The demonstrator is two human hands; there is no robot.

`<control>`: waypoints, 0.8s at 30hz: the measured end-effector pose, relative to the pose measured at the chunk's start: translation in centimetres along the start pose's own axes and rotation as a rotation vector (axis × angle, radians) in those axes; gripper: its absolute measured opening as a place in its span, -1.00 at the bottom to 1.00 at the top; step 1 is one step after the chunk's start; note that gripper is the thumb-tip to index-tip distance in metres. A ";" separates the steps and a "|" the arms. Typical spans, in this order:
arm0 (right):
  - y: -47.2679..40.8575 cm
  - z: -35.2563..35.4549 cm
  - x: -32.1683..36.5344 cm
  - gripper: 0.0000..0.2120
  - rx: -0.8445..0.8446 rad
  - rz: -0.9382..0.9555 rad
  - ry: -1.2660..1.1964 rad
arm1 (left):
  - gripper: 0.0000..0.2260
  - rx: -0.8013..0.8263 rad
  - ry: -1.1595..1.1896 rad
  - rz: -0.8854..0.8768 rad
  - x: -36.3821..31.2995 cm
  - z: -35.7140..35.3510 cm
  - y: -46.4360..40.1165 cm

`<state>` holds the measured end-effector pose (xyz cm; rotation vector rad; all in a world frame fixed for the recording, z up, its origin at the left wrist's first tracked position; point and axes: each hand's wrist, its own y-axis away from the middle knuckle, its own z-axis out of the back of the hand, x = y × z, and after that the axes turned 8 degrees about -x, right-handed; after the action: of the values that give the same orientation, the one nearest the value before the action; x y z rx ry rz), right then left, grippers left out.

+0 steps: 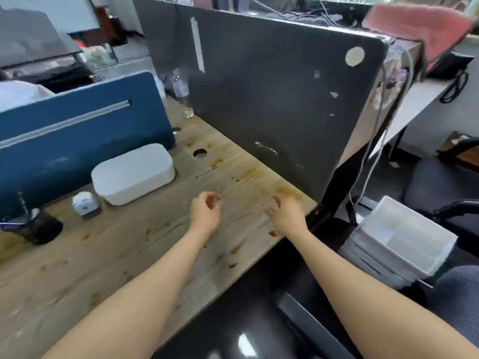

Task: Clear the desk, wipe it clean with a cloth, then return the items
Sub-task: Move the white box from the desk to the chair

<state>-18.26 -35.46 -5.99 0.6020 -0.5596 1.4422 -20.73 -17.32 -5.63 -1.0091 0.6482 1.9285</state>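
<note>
The wooden desk (129,244) is spotted with brown stains. On it stand a white rounded box (133,173), a small white device (85,205), a black pen cup (39,229) at the left edge and a clear plastic bottle (182,93) at the back. My left hand (204,212) hovers over the desk's middle with fingers loosely curled, holding nothing. Near the desk's right corner my right hand (287,212) has its fingers spread and empty. A pink cloth (414,24) lies on top of the partition at the far right.
A dark partition (272,86) walls the desk's back right; a blue partition (77,130) stands on the left. A round cable hole (200,152) opens in the desktop. White stacked trays (399,242) sit on a chair to the right. Cables hang off the partition's right end.
</note>
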 end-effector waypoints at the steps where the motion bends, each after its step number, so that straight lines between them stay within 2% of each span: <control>1: -0.3 -2.0 2.5 -0.57 0.038 0.044 0.012 | -0.74 -0.050 0.000 0.023 1.4 2.7 -1.1; 7: -3.0 -9.9 12.2 -0.62 0.142 0.052 -0.064 | -0.78 -0.189 0.037 0.173 8.1 11.9 -7.7; 13: -8.0 -19.1 19.5 -0.55 0.209 -0.097 -0.148 | -0.73 -0.299 0.043 0.291 14.8 18.7 -15.9; 16: -10.0 -22.4 21.6 -0.43 0.219 -0.120 -0.183 | -0.69 -0.324 0.022 0.356 17.2 20.3 -18.6; 21: -14.6 -27.0 22.6 -0.39 0.159 -0.141 -0.174 | -0.49 -0.293 0.060 0.462 20.1 20.1 -23.0; 24: -16.9 -28.9 22.3 -0.20 0.149 -0.180 -0.184 | -0.43 -0.283 0.078 0.491 20.4 18.7 -24.7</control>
<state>-0.34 -0.08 -12.72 0.8875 -0.5298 1.2725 -13.62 18.06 -14.07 -1.1838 0.7311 2.4721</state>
